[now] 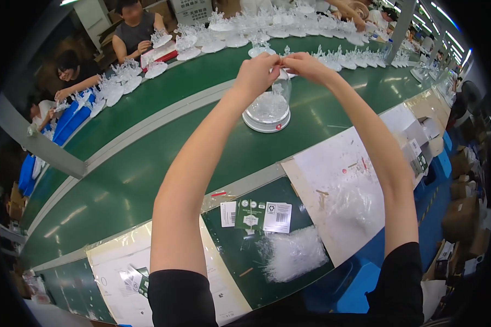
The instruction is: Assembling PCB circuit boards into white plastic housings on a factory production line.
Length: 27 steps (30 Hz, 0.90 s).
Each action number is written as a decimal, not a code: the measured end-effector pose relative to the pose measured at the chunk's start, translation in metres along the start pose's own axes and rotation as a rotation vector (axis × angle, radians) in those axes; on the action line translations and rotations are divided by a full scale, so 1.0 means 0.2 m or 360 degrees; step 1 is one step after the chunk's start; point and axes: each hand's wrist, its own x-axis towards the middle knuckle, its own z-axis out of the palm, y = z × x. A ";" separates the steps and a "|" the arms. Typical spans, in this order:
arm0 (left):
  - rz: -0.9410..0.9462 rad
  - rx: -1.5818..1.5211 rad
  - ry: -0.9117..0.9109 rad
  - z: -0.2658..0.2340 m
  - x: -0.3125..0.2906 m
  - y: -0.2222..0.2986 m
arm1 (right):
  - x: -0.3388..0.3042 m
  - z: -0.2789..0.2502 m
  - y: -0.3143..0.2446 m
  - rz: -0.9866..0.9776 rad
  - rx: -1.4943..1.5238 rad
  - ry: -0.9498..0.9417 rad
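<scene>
A clear dome (268, 103) on a round whitish base stands on the green belt (191, 147) ahead of me, with a clear ornament inside and a small red mark on the base. Above its top, my left hand (256, 74) and my right hand (306, 66) meet with fingers pinched together. What lies between the fingertips is too small to make out. On the near bench lie green-and-white printed cards (251, 216) beside a bundle of clear thin plastic strands (297, 255).
Clear figurines (223, 41) on round bases line the far belt, and blue trays (73, 119) stand at the left. Co-workers (133, 32) sit across. A white board (338, 191) holds crumpled clear plastic at right. A grey post (43, 136) rises at left.
</scene>
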 end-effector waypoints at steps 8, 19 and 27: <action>0.0098 0.0022 0.0135 -0.26 -0.29 0.20 | -0.35 0.10 -0.07 0.0077 0.0550 0.0218; -0.0473 -0.0301 -0.1400 -1.24 -1.44 1.09 | -1.30 0.30 -0.35 -0.0202 -0.0083 -0.0067; -0.0583 -0.0296 -0.0718 -1.08 -1.67 1.15 | -1.35 0.92 -0.36 -0.0476 -0.1350 -0.0499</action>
